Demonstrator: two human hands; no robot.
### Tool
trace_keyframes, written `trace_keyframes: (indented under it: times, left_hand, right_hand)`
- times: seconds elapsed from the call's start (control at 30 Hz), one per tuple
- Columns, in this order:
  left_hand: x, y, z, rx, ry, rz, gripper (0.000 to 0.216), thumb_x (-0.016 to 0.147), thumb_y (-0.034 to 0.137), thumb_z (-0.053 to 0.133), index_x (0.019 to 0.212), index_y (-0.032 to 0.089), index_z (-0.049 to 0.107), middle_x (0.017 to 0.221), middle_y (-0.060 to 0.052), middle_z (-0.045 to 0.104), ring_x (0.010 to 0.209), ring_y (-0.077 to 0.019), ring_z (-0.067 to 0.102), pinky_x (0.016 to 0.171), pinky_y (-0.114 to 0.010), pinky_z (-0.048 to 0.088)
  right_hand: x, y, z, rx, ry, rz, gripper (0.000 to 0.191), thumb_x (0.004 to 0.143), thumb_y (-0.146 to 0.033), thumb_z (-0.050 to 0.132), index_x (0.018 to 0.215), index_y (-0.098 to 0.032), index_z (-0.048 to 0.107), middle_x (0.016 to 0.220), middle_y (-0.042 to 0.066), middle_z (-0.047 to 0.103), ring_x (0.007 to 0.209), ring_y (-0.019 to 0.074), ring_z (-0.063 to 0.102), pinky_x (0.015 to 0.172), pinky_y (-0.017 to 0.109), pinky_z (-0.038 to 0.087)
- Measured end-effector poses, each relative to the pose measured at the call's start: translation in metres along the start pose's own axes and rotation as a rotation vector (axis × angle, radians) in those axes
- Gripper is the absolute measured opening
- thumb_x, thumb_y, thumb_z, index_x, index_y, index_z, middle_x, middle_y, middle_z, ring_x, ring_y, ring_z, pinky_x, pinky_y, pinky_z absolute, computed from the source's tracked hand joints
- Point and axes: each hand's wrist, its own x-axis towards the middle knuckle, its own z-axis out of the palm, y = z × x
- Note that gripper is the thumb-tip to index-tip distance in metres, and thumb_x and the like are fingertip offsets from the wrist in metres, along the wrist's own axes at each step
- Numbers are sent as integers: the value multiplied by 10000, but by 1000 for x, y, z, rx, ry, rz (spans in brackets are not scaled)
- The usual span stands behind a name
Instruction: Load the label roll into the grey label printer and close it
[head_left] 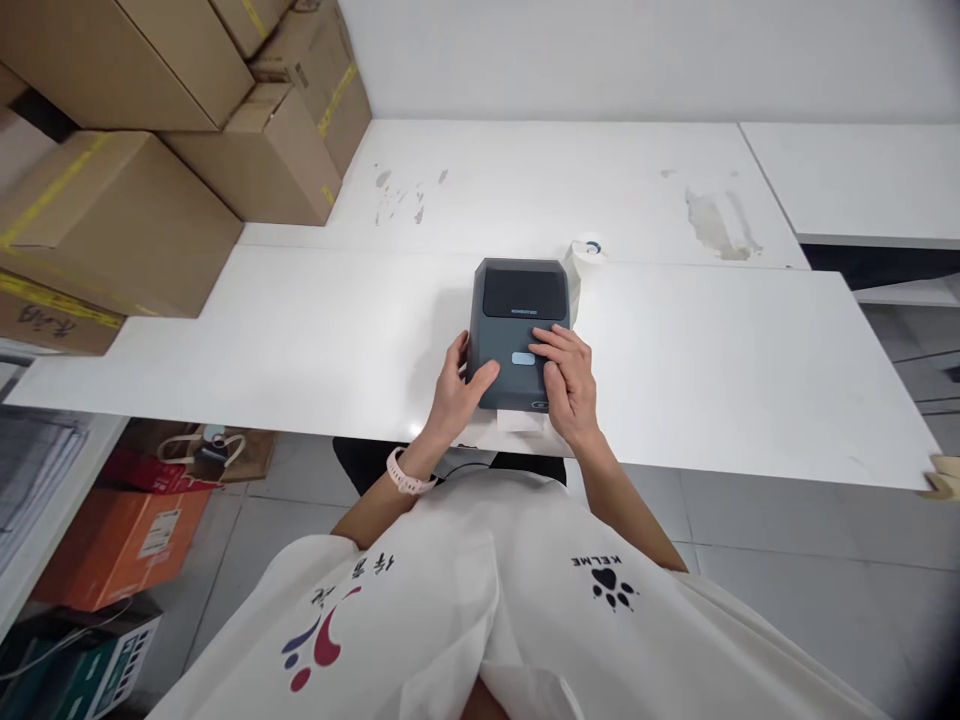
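Observation:
A dark grey label printer (pixel 520 305) sits on the white table (pixel 315 340) near its front edge. My left hand (pixel 459 385) grips the printer's left side, thumb on top and fingers wrapped round the edge. My right hand (pixel 568 378) lies flat on the printer's top, fingers stretched toward the light blue button (pixel 523 358). A white label (pixel 517 420) sticks out of the printer's front slot. A roll of white labels (pixel 587 256) stands just behind the printer's right corner.
Several brown cardboard boxes (pixel 150 150) are stacked at the table's back left. A second white table (pixel 855 175) stands at the back right. Under the table on the left lie an orange box (pixel 120 545) and a bag (pixel 202 450).

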Motion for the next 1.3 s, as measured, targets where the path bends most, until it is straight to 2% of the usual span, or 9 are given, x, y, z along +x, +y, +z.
trace_keyframes:
  times: [0.1, 0.23, 0.4, 0.63, 0.73, 0.93, 1.1, 1.17, 1.3]
  left_hand:
    - [-33, -15, -2, 176, 296, 61, 384, 890, 568, 642, 1024, 209, 670, 1053, -78, 705, 952, -196, 638, 864, -347, 523]
    - [-54, -23, 3, 70, -193, -133, 538, 907, 623, 559, 602, 185, 628, 602, -20, 627, 556, -113, 531, 576, -266, 432]
    - [-41, -16, 13, -149, -380, -410, 498, 824, 608, 664, 620, 153, 684, 511, -13, 633, 410, -69, 453, 462, -240, 332]
    - [-39, -16, 12, -151, -400, -377, 457, 845, 567, 683, 700, 139, 752, 515, -15, 659, 406, -61, 467, 467, -226, 350]
    - [-41, -15, 9, -137, -415, -376, 494, 868, 588, 641, 664, 148, 738, 526, -26, 666, 410, -72, 485, 474, -236, 361]
    - [-38, -11, -14, -90, -20, -150, 629, 948, 593, 475, 483, 187, 597, 389, 21, 417, 411, -82, 393, 488, -260, 324]
    - [-1, -6, -28, -40, 206, 47, 356, 925, 451, 566, 682, 202, 642, 585, 12, 541, 541, -104, 467, 546, -255, 389]
    - [19, -2, -26, 79, 166, 54, 216, 886, 418, 620, 910, 217, 695, 841, -35, 691, 720, -142, 600, 620, -262, 455]
    - [52, 8, -14, 381, -10, 2, 569, 869, 495, 645, 1374, 245, 566, 1421, -116, 636, 1195, -276, 629, 861, -357, 527]
  right_hand:
    - [1, -1, 0, 8, 10, 2, 271, 1072, -287, 414, 1165, -293, 668, 1331, 53, 722, 1392, 256, 565, 1179, 558, 422]
    - [1, -2, -1, 15, 20, 7, 241, 1067, -324, 435, 1119, -283, 667, 1318, 58, 728, 1393, 260, 562, 1176, 554, 423]
    - [-2, -1, -5, -46, -50, -37, 361, 1071, -420, 386, 1149, -279, 709, 1379, 63, 692, 1423, 274, 530, 1183, 529, 413]
    - [5, -13, -16, -421, -171, -71, 250, 1033, -438, 526, 1136, -330, 726, 1405, 1, 694, 1477, 300, 460, 1283, 589, 90]
    - [0, -15, -18, -396, -216, -46, 274, 1028, -454, 516, 1185, -312, 691, 1486, 26, 628, 1522, 316, 397, 1276, 600, 105]
    - [-16, -6, -16, -226, -54, -74, 605, 1015, -572, 372, 1567, -330, 324, 1713, 99, 260, 1564, 375, 289, 1210, 631, 289]
    - [48, -10, -15, -212, 121, -135, 700, 1008, -701, 142, 1618, -359, 119, 1696, 103, 217, 1580, 406, 241, 1199, 691, 283]
    - [91, -11, -16, -133, 156, -175, 689, 1022, -692, 139, 1616, -346, 112, 1690, 98, 227, 1575, 374, 263, 1226, 645, 288]
    - [173, -2, -18, -31, 153, -112, 689, 1032, -704, 152, 1585, -298, 213, 1612, 118, 380, 1482, 260, 421, 1204, 481, 390]
